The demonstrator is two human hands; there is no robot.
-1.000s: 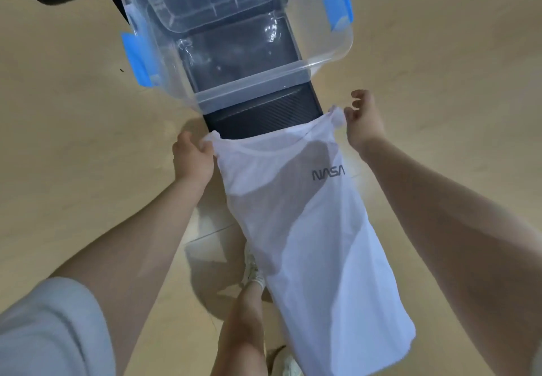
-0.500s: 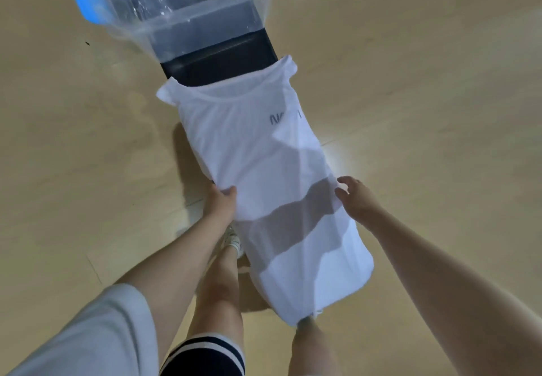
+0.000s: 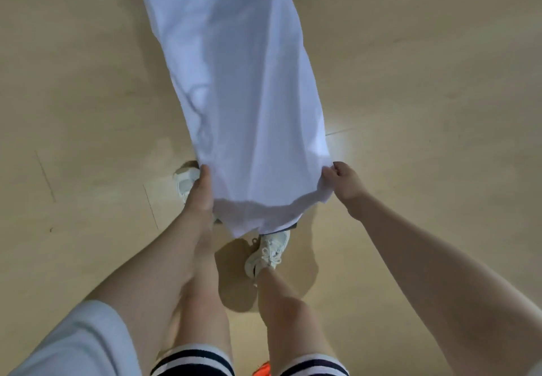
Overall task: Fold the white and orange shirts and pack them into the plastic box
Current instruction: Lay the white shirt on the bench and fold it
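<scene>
White shirt (image 3: 240, 88) lengthwise away from person (hem nearest)

Pale grey short sleeve (image 3: 67, 343) on left arm. Dark shorts (image 3: 192, 361) with white stripes at the hems. White lace-up sneakers (image 3: 268, 251). Bare forearms and legs.

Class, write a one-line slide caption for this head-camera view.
Left hand and right hand grip the lower corners of a long white shirt above two white sneakers.
</scene>
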